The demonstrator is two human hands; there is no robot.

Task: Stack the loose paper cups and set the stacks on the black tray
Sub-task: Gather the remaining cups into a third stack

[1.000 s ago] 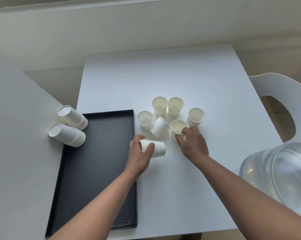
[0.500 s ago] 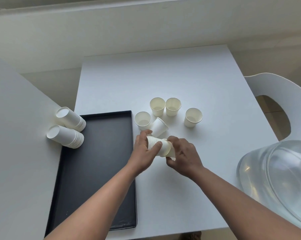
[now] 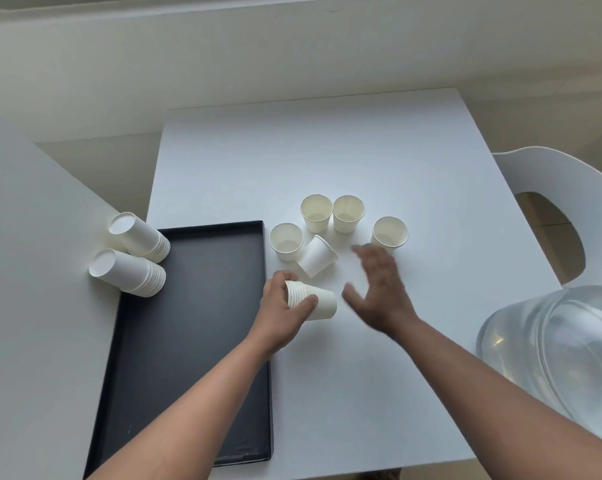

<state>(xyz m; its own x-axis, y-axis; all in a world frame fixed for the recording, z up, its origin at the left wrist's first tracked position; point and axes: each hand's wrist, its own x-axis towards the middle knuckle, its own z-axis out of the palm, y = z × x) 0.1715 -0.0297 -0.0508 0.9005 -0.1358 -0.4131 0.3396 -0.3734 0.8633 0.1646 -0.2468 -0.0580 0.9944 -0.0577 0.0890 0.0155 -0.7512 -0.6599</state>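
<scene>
My left hand (image 3: 281,306) grips a sideways stack of white paper cups (image 3: 318,301) just right of the black tray (image 3: 188,341). My right hand (image 3: 379,289) hovers open and blurred beside the stack, holding nothing. Several loose cups stand upright beyond it: one by the tray's far right corner (image 3: 286,241), a pair (image 3: 316,213) (image 3: 348,213) farther back, and one to the right (image 3: 390,233). Another cup (image 3: 316,256) lies tipped among them. Two finished stacks (image 3: 138,237) (image 3: 128,273) lie on their sides at the tray's far left corner.
The white table (image 3: 327,150) carries everything. A large clear water bottle (image 3: 552,348) sits at the near right. A white chair (image 3: 552,209) stands past the table's right edge. A second white surface (image 3: 26,306) adjoins on the left.
My right hand picked up a loose cup, pushed it onto the stack in my left hand, then let go and moved back toward the loose cups.
</scene>
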